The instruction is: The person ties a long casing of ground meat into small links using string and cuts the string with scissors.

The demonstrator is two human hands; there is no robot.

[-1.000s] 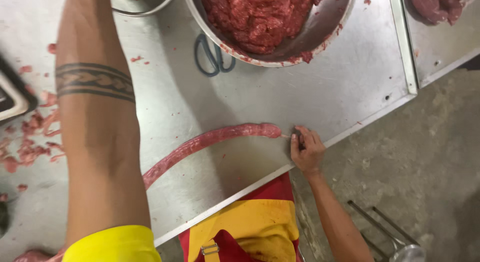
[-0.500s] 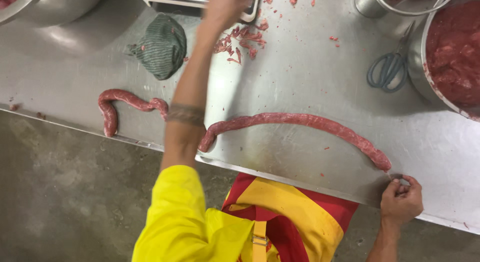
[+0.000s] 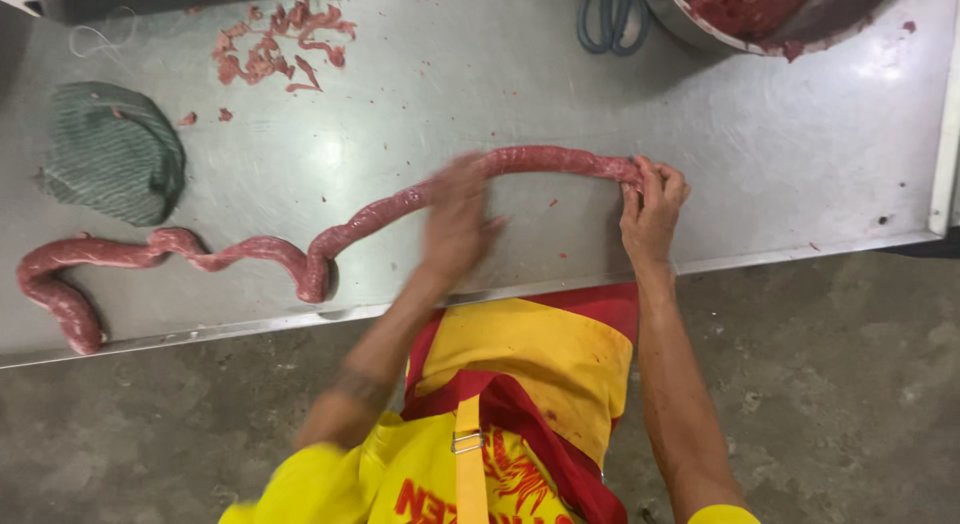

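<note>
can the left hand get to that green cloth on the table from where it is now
Probably yes. The left hand rests on the long sausage, and the green cloth lies further left on the same steel table. Only bare tabletop and the sausage lie between, though it looks a long stretch.

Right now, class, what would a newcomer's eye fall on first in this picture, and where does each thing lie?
A long red sausage rope snakes across the steel table from its left edge. The right hand pinches its right end, while the blurred left hand rests on it mid-length. A green cloth lies far left, a bowl of minced meat top right.
</note>
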